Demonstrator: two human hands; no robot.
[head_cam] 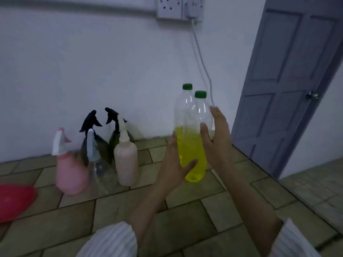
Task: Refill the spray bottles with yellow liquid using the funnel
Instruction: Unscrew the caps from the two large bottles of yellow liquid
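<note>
Both hands are flanking the front bottle point(194, 145) of yellow liquid, left hand point(173, 164) and right hand point(218, 138) spread, fingers loosely touching its sides.

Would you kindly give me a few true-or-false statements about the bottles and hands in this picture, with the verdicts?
1. Both clear bottles with yellow liquid have green caps on. True.
2. The front yellow bottle is full to the neck. False: the liquid reaches only about halfway up.
3. The left hand and right hand flank the front yellow bottle with fingers straight. True.
4. The pink spray bottle lies on its side. False: it stands upright on the tiled floor.
5. The spray bottles stand to the right of the yellow bottles. False: they stand to the left.
</note>
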